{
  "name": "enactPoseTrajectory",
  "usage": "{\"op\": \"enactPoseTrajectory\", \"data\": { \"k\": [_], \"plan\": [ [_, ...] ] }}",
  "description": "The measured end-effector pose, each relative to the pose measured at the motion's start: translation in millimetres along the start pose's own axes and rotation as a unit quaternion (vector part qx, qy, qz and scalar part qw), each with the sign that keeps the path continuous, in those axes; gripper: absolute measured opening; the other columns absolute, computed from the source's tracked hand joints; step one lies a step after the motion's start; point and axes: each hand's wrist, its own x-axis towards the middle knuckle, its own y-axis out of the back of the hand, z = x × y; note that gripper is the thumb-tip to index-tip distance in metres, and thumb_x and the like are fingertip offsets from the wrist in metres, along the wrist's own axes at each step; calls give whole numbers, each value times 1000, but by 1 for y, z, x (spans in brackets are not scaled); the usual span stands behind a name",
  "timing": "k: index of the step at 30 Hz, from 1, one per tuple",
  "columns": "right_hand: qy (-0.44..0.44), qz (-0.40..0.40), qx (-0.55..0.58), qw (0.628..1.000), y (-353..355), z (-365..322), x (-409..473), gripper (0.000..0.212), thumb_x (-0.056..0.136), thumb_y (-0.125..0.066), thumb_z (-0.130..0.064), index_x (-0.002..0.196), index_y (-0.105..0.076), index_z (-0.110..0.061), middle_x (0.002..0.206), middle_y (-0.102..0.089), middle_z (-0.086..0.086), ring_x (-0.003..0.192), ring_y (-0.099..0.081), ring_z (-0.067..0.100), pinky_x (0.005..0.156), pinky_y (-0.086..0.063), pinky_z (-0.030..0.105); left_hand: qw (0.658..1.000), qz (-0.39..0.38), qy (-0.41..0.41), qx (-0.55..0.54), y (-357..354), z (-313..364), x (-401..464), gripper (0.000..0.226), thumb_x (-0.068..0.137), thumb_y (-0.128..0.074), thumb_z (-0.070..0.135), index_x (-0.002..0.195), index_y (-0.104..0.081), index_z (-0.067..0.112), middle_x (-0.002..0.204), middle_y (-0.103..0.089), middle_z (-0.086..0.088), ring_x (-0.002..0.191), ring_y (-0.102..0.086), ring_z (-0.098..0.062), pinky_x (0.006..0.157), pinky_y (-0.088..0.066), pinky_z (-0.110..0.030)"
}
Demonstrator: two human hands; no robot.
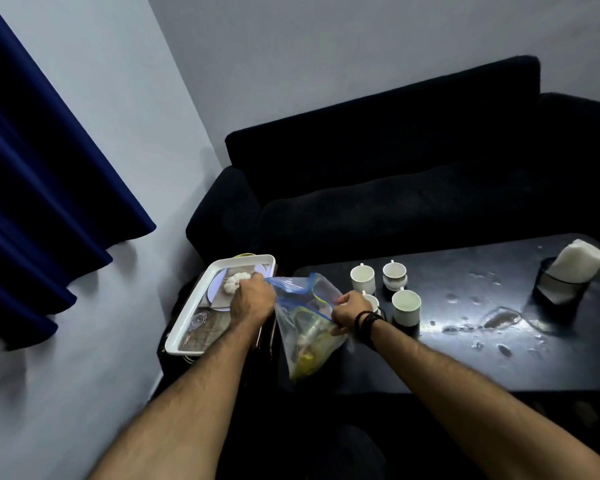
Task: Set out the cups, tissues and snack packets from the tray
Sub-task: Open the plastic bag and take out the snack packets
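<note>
Left hand (252,299): closed in a fist on the left top edge of the clear plastic bag (303,327), over the right edge of the tray; bare forearm runs down to the lower left of the view.
Right hand (349,311): fingers pinched together on the right side of the bag's mouth; dark bands sit around the wrist.
Clear plastic bag: held up between the two hands, its blue zip strip stretched across the top; it hangs down just in front of the worktop's left end. Yellow and pale snack packets (305,355) sit bunched in its lower half; their number cannot be told.
Tray (187,327): white, rectangular, with a raised rim, lying to the left of the worktop on a dark low stand. Its floor bears a printed picture, and a small white rounded thing (232,283) shows just beside the left hand's knuckles; whether that is an object or part of the print cannot be told.
Cups (362,277): four white cups grouped on the left part of the worktop, upright, open mouths up; the nearest left one is partly hidden behind the right hand.
Tissues (575,263): a white stack standing tilted in a dark holder (556,289) at the worktop's far right, well apart from the cups.
Worktop (465,341): dark, glossy, with wet patches and a bright glare near the cups.
Sofa (395,174): dark, behind the worktop.
Curtain (42,168): blue, on the left wall.
</note>
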Motion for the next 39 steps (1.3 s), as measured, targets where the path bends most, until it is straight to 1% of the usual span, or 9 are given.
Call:
{"op": "enactPoseTrajectory", "data": {
  "k": [5,9,14,23,27,30,35,37,39],
  "plan": [
    [76,17,-210,975,20,-1,-10,42,66,-64,-32,104,-57,-15,99,-67,7,89,-69,29,64,-51,30,999,-20,-43,-8,-3,3,-4,27,89,-44,29,91,-63,9,101,-66,-21,98,-61,-39,77,-47,-39],
    [160,56,-204,964,9,-21,-7,40,78,-64,-42,109,-60,-16,107,-70,10,102,-65,32,83,-52,35,995,-17,-103,-7,-4,22,-11,24,76,-53,38,63,-53,17,69,-58,-5,79,-63,-33,59,-38,-30],
    [206,113,-253,938,9,-28,-8,35,93,-47,-47,91,-64,-17,97,-72,13,96,-66,34,79,-52,38,984,22,-175,7,3,34,-6,30,81,-56,51,95,-61,25,88,-69,-1,86,-64,-26,76,-52,-39],
    [141,224,-341,902,63,-8,-7,28,83,-48,-33,88,-69,-15,93,-70,11,89,-66,34,72,-49,34,985,106,-114,70,-7,26,-12,31,93,-50,39,88,-66,13,86,-67,-18,81,-66,-39,60,-33,-34],
    [363,266,-344,824,61,-15,-15,19,81,-61,-24,96,-60,-13,99,-59,8,91,-56,28,74,-49,40,989,91,-120,-1,-11,39,-17,32,91,-53,40,76,-64,14,70,-61,-11,71,-63,-33,53,-30,-25],
    [505,150,-367,767,44,-29,-19,12,78,-61,-7,89,-64,-10,94,-61,9,88,-58,29,72,-48,36,986,56,-152,-33,-14,45,-17,34,88,-55,45,72,-63,16,63,-58,0,62,-59,-22,47,-27,-22],
    [259,-89,-538,797,13,-28,-5,31,78,-66,-16,108,-66,-15,108,-68,13,101,-66,33,77,-52,35,974,35,-198,-108,-19,46,-16,37,82,-59,55,69,-68,22,59,-65,11,57,-60,-3,48,-36,-14],
    [215,-129,-565,786,9,-19,6,59,78,-72,-20,132,-49,-13,126,-61,15,114,-61,34,94,-50,41,974,24,-169,-147,-24,39,-18,46,82,-52,65,63,-64,25,53,-61,13,53,-59,1,47,-38,-13],
    [225,-153,-569,776,6,-10,13,89,77,-75,-18,149,-23,-13,145,-46,13,129,-50,33,109,-37,48,978,-18,-97,-184,-34,25,-18,54,84,-43,70,65,-60,22,57,-64,5,58,-65,-12,55,-51,-27]
  ]
}}
